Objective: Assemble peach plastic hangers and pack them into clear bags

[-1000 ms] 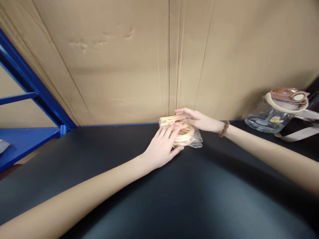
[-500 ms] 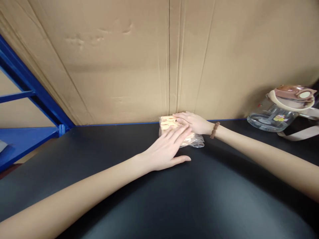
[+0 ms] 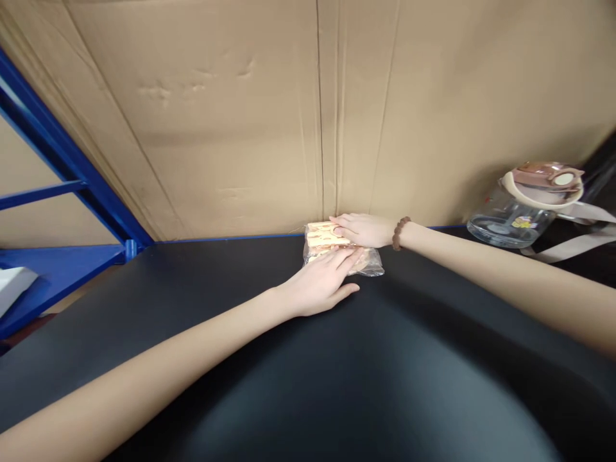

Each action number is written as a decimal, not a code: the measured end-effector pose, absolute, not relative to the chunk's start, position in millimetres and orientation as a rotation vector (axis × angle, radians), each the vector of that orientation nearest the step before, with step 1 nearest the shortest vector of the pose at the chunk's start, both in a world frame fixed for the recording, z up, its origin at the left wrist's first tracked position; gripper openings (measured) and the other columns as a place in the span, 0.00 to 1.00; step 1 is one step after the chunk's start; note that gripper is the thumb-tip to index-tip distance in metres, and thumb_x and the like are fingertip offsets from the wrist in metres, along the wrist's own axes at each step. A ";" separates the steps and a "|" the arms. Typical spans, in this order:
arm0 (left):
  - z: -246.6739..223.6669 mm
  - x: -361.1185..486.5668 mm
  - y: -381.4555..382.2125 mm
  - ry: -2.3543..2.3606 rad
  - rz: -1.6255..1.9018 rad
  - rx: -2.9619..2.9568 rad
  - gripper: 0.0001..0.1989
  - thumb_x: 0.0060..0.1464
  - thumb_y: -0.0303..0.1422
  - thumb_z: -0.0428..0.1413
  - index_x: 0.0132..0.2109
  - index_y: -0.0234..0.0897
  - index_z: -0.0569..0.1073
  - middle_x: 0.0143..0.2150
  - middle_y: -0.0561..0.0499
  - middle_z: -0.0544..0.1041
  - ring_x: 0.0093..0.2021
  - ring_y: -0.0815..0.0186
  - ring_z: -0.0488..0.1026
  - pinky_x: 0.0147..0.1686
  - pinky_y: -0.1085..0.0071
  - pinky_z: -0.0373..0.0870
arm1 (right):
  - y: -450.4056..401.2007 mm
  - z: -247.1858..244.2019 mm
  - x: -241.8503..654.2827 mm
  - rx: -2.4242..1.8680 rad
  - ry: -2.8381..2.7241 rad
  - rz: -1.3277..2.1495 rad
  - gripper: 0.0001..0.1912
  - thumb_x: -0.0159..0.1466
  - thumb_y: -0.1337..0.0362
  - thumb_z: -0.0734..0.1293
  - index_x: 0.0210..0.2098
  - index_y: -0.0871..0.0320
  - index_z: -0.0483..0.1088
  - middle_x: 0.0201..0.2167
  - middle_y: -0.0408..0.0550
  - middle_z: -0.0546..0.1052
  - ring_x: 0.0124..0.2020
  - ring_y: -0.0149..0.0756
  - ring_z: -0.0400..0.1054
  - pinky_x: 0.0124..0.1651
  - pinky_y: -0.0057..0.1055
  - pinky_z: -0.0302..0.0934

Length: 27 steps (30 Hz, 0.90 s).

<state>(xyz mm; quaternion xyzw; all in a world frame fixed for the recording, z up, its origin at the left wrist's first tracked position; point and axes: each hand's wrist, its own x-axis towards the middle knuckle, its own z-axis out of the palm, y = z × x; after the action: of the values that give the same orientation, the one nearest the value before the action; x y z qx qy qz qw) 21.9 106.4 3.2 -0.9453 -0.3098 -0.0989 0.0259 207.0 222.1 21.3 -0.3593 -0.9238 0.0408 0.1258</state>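
Observation:
A clear plastic bag (image 3: 375, 264) with pale yellow, orange-marked pieces (image 3: 320, 234) inside lies on the black tabletop, close against the cardboard at the back. What the pieces are I cannot make out. My right hand (image 3: 363, 230), with a brown band at the wrist, rests across the far side of the bag, fingers stretched to the left. On the near side lies my left hand (image 3: 320, 282), its fingers extended flat over the plastic and its thumb apart near the table. Both hands hide part of the bag.
A clear jug-like bottle (image 3: 514, 221) with a brown lid and a pale strap stands at the right. Cardboard (image 3: 231, 128) rises behind the black table (image 3: 202, 269). Blue metal shelving (image 3: 103, 205) with a white object (image 3: 14, 285) is at the left.
My left hand has slid off my right fingers to the bag's near side, uncovering more of the yellow pieces. The camera view has shifted slightly.

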 end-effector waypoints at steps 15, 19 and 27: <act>-1.3 -10.8 24.6 -1.294 -0.109 -3.092 0.33 0.67 0.49 0.40 0.70 0.34 0.51 0.72 0.43 0.48 0.71 0.54 0.46 0.67 0.55 0.50 | 55.5 -6.6 259.7 -0.853 -2.683 -0.150 0.18 0.71 0.60 0.57 0.53 0.60 0.70 0.54 0.56 0.73 0.53 0.44 0.69 0.53 0.43 0.67; -1.2 -16.9 30.9 -1.280 -0.151 -3.090 0.29 0.68 0.47 0.40 0.69 0.38 0.55 0.72 0.47 0.52 0.71 0.55 0.47 0.67 0.53 0.49 | 55.5 -16.1 261.6 -0.924 -2.716 -0.056 0.23 0.71 0.56 0.57 0.60 0.59 0.66 0.61 0.57 0.68 0.60 0.47 0.64 0.61 0.48 0.60; -2.0 -17.6 31.2 -1.234 -0.168 -3.067 0.28 0.68 0.46 0.39 0.69 0.38 0.55 0.71 0.46 0.53 0.71 0.56 0.49 0.67 0.52 0.50 | 49.7 -8.9 263.6 -1.003 -2.799 -0.004 0.29 0.71 0.50 0.54 0.64 0.63 0.60 0.66 0.59 0.60 0.65 0.50 0.57 0.64 0.50 0.56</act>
<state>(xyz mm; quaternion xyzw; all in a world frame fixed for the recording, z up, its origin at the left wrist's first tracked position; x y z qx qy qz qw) -17.6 31.2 -2.0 -0.9232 -0.3716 -0.0506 -0.0843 263.6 49.7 -8.9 -0.3361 -0.9381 -0.0015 0.0842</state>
